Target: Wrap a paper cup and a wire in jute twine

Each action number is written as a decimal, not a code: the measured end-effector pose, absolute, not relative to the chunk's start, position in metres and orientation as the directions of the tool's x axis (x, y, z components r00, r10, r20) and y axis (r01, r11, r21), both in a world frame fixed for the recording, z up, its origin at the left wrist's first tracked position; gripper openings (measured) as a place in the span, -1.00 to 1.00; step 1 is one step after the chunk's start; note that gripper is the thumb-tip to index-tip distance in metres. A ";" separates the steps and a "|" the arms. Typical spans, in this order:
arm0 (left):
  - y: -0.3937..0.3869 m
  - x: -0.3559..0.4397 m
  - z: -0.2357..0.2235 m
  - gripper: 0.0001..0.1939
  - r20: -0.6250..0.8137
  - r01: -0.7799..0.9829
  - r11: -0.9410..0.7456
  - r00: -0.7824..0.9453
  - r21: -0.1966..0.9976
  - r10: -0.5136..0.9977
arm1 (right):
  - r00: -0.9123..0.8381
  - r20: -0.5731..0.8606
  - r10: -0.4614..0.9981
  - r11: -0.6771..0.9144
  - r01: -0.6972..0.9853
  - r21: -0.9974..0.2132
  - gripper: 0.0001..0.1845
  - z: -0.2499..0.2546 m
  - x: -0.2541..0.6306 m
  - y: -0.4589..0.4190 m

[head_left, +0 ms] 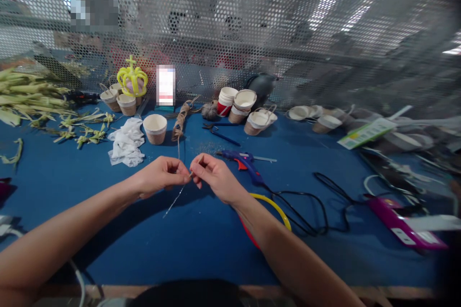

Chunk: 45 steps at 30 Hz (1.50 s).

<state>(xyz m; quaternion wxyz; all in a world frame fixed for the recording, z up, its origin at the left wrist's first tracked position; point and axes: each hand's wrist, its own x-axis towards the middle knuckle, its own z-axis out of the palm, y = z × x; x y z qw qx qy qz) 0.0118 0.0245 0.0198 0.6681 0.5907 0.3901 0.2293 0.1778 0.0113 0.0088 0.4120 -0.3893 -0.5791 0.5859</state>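
Note:
Over the middle of the blue table, my left hand (pixel 160 176) and my right hand (pixel 216 178) meet, fingertips almost touching. Each is closed in a pinch on a length of jute twine (pixel 179 147), which runs back to a wound twine bundle (pixel 181 121) lying behind them. A thin shiny strand (pixel 174 203) hangs from between the fingers towards the lower left; whether it is wire or thread I cannot tell. Behind my left hand stands a paper-lined cup (pixel 155 130), with white lace cloth (pixel 127 141) beside it. A blue glue gun (pixel 245 160) lies right of my right hand.
Pliers (pixel 223 135), several small cups (pixel 237 105) and a yellow crown (pixel 132 79) stand or lie along the perforated screen (pixel 223 33). Dried plant husks (pixel 27 93) fill the far left. Black cable (pixel 320 211) runs to a purple power strip (pixel 403 225) on the right.

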 end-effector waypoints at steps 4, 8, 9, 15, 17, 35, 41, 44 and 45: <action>0.024 0.012 0.021 -0.82 -0.235 0.177 0.161 0.582 0.971 0.779 | -0.321 0.028 0.947 0.034 0.014 -0.999 -0.73 0.008 0.177 0.012; 0.023 0.013 0.022 -0.84 -0.216 0.196 0.125 0.569 0.973 0.794 | -0.310 0.025 0.950 0.045 0.055 -0.997 -0.72 0.007 0.175 0.012; 0.022 0.013 0.022 -0.84 -0.213 0.201 0.117 0.567 0.973 0.796 | -0.307 0.027 0.951 0.050 0.067 -0.996 -0.72 0.007 0.175 0.012; 0.021 0.014 0.022 -0.84 -0.193 0.215 0.083 0.566 0.973 0.802 | -0.278 0.049 0.959 0.089 0.132 -0.987 -0.72 0.005 0.175 0.011; 0.021 0.014 0.022 -0.84 -0.193 0.215 0.083 0.564 0.973 0.803 | -0.268 0.053 0.962 0.094 0.142 -0.985 -0.71 0.003 0.175 0.012; 0.029 0.008 0.022 -0.88 -0.208 0.221 0.085 0.622 0.972 0.755 | -0.287 0.016 0.958 0.034 0.058 -0.998 -0.73 0.004 0.175 0.011; 0.028 0.008 0.024 -0.86 -0.170 0.266 0.008 0.595 0.964 0.786 | -0.275 0.007 0.961 0.035 0.097 -0.995 -0.72 0.006 0.175 0.011; 0.027 0.009 0.024 -0.86 -0.160 0.279 -0.012 0.583 0.960 0.797 | -0.271 0.017 0.962 0.050 0.116 -0.992 -0.72 0.005 0.175 0.011; 0.027 0.009 0.024 -0.86 -0.157 0.282 -0.017 0.581 0.959 0.799 | -0.270 0.018 0.963 0.054 0.126 -0.991 -0.71 0.005 0.175 0.011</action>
